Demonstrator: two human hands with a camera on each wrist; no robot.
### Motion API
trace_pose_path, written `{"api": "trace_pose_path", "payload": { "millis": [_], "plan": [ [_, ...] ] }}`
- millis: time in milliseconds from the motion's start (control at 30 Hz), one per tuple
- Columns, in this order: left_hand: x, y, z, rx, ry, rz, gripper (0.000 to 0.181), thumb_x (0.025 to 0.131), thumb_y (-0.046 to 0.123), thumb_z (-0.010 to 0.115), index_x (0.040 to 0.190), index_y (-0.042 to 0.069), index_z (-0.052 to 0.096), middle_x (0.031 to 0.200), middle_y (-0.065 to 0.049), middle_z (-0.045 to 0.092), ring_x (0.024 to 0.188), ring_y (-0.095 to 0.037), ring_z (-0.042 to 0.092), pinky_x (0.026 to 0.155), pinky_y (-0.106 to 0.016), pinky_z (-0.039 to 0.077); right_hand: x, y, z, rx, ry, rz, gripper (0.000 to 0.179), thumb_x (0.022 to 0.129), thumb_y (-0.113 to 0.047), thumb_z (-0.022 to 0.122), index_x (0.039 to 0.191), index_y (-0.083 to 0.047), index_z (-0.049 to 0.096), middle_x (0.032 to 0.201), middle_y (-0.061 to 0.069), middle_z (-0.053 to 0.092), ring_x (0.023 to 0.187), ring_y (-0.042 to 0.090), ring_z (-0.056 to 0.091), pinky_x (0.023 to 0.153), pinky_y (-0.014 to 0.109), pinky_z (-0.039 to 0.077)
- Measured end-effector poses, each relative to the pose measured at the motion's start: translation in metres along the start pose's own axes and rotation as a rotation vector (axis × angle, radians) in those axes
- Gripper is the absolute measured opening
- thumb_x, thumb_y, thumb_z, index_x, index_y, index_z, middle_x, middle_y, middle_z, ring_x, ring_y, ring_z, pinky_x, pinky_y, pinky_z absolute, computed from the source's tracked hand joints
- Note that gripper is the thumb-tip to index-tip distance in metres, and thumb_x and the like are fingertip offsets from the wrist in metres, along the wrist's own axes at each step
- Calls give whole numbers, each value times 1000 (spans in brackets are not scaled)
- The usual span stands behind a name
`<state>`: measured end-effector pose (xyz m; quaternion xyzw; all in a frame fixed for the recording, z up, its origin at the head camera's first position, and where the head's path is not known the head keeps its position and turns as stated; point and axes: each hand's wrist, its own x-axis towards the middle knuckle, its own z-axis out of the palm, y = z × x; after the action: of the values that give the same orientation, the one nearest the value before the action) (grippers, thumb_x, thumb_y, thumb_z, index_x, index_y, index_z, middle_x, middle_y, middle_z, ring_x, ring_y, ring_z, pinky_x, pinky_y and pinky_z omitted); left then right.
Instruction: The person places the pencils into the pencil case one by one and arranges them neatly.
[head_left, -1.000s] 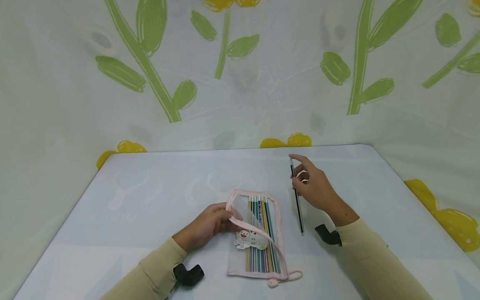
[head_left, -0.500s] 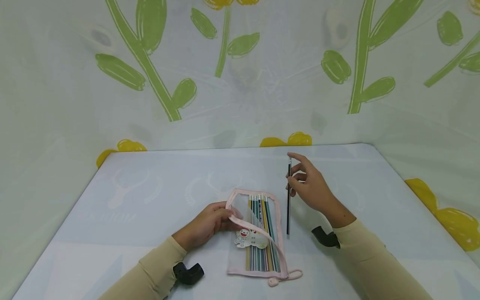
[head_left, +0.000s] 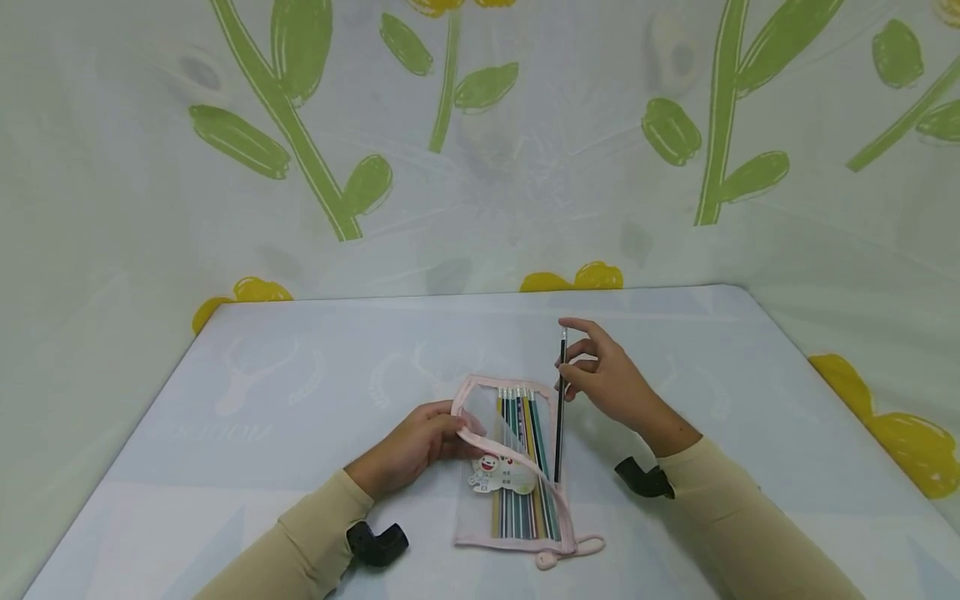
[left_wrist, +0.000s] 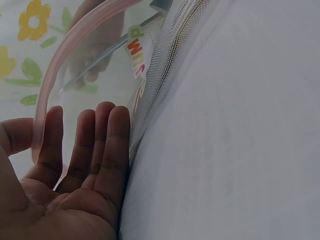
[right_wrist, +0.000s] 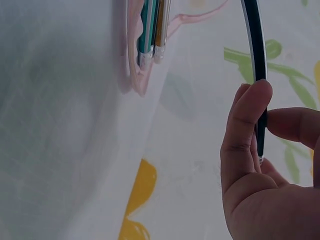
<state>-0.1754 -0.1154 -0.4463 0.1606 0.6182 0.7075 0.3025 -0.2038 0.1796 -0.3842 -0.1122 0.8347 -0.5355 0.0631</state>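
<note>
A clear pencil pouch (head_left: 474, 525) with pink edging lies on the table, its top flap lifted along one side. Inside it several striped pencils (head_left: 517, 517) lie side by side, ends with erasers pointing away from me. My left hand (head_left: 426, 442) pinches the pink edge of the flap between thumb and forefinger, as the left wrist view also shows. My right hand (head_left: 611, 379) grips a dark pencil (head_left: 561, 408) near its eraser end, forefinger at the tip. The pencil's lower end overlaps the pouch's right edge near the opening. A white cartoon tag (head_left: 501, 475) sits on the pouch.
A pink cord with a bead (head_left: 547, 561) trails from the pouch's near right corner. The pale table (head_left: 262, 483) spreads around, with a flower-printed curtain (head_left: 570, 150) behind its far edge. A black wrist mount (head_left: 377, 544) sits on the left sleeve.
My right hand has moved left with the dark pencil, bringing it from beside the pouch to over its right edge; the pencil has turned closer to straight. The left hand holds its place.
</note>
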Motion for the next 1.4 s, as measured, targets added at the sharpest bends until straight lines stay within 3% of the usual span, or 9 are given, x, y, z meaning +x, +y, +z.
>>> {"api": "trace_pose_path", "payload": {
  "millis": [267, 933, 1167, 1400],
  "plan": [
    [0, 0, 0, -6, 0, -2, 31, 103, 12, 40, 117, -9, 59, 123, -17, 59, 105, -19, 68, 97, -36, 57, 2, 2, 5, 18, -14, 55, 63, 97, -11, 61, 152, -18, 32, 112, 21, 59, 78, 23, 70, 73, 36, 63],
    [-1, 1, 0, -4, 5, 3, 33, 103, 12, 39, 118, -10, 58, 119, -12, 61, 103, -17, 69, 96, -36, 58, 1, 13, 18, 62, -219, 143, 71, 93, -8, 66, 154, -11, 29, 111, 19, 57, 76, 25, 72, 76, 37, 63],
    [-1, 1, 0, -6, 2, 8, 32, 103, 12, 40, 117, -10, 58, 117, -11, 61, 102, -17, 69, 95, -35, 58, 0, 15, 21, 25, -254, 158, 69, 93, -10, 67, 152, -11, 31, 111, 16, 60, 79, 23, 71, 79, 33, 61],
    [-1, 1, 1, -9, 4, 4, 31, 103, 12, 40, 116, -9, 59, 117, -11, 61, 102, -17, 68, 95, -35, 58, -1, 15, 23, 27, -292, 171, 65, 91, -11, 70, 146, -8, 37, 106, 13, 63, 77, 22, 69, 74, 32, 60]
  ]
}}
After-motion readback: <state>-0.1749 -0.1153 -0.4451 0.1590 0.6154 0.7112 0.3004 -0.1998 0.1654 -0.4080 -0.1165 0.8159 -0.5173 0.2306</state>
